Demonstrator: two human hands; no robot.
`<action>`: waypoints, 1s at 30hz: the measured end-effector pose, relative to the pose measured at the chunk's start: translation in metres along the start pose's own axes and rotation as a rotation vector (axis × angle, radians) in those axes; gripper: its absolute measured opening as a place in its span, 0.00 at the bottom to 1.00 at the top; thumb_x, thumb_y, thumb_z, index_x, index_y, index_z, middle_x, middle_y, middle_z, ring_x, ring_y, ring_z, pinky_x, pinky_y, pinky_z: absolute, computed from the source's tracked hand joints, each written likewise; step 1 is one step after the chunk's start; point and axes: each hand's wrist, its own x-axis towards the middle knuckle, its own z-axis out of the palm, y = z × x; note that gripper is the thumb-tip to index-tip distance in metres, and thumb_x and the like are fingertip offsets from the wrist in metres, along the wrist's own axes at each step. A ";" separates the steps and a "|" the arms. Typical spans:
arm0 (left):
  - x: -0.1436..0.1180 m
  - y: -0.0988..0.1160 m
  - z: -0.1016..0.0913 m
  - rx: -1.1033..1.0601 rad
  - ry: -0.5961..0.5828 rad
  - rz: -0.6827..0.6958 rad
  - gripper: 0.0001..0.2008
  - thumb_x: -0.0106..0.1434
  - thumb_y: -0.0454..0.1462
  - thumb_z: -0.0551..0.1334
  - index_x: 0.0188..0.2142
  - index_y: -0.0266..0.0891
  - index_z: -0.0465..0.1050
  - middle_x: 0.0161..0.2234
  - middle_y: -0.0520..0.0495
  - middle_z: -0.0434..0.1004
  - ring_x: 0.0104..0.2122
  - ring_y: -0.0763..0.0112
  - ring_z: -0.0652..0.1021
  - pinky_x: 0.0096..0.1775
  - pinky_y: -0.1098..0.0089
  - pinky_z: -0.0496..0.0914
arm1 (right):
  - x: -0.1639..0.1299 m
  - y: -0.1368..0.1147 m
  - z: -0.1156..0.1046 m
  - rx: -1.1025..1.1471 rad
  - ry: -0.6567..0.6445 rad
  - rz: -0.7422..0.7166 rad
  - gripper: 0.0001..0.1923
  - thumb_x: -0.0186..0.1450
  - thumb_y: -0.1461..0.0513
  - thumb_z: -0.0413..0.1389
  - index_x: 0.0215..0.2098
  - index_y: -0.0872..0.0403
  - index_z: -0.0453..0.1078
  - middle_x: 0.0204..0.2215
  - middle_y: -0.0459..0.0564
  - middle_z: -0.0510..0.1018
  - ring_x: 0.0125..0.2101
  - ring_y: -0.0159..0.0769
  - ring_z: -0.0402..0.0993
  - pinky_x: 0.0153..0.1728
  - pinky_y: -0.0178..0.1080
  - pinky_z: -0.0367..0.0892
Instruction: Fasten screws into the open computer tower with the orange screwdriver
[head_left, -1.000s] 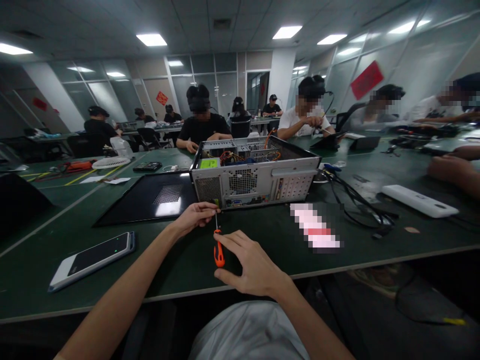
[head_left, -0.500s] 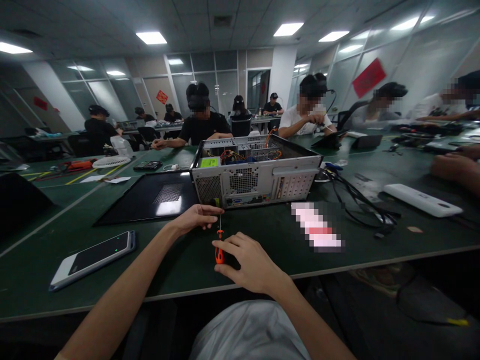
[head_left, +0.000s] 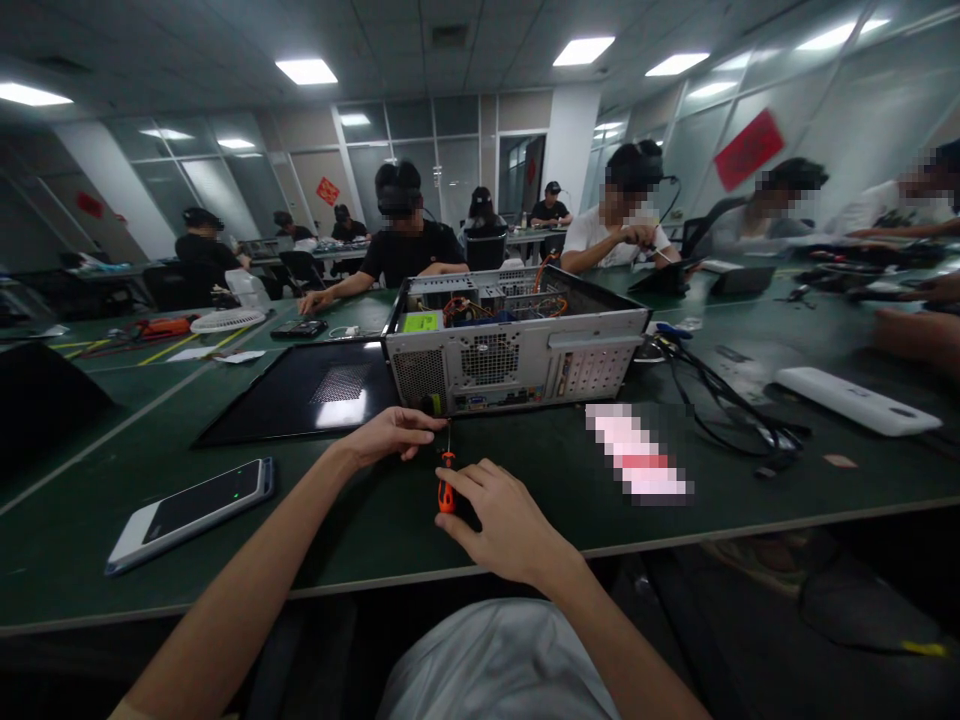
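Note:
An orange-and-black screwdriver points away from me, its thin shaft toward the computer case. My right hand has thumb and fingers around its handle. Beside the shaft is my left hand, index finger stretched to the shaft's far end and the other fingers loosely bent. I see nothing held in it, and whether the fingertip touches the shaft I cannot tell. The case lies on its side with its rear panel facing me, its top side open on wires and parts. Where the screwdriver's tip ends is hard to make out.
A black side panel lies left of the case. Nearer me is a white device with a dark screen. Black cables, a white power bank-like bar and a blurred-out pink item are at right. Several people sit around the tables.
The screwdriver and my right hand have shifted slightly forward and right in view, my fingers now nearer the handle's upper part. Across the table, a person's hand has moved onto a dark object.

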 end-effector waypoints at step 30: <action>-0.005 0.003 0.003 -0.011 -0.037 0.024 0.14 0.52 0.36 0.73 0.35 0.34 0.73 0.63 0.35 0.65 0.21 0.86 0.73 0.23 0.78 0.67 | -0.001 0.002 -0.001 -0.027 -0.006 0.012 0.22 0.71 0.57 0.52 0.62 0.52 0.63 0.53 0.53 0.74 0.52 0.43 0.66 0.57 0.49 0.61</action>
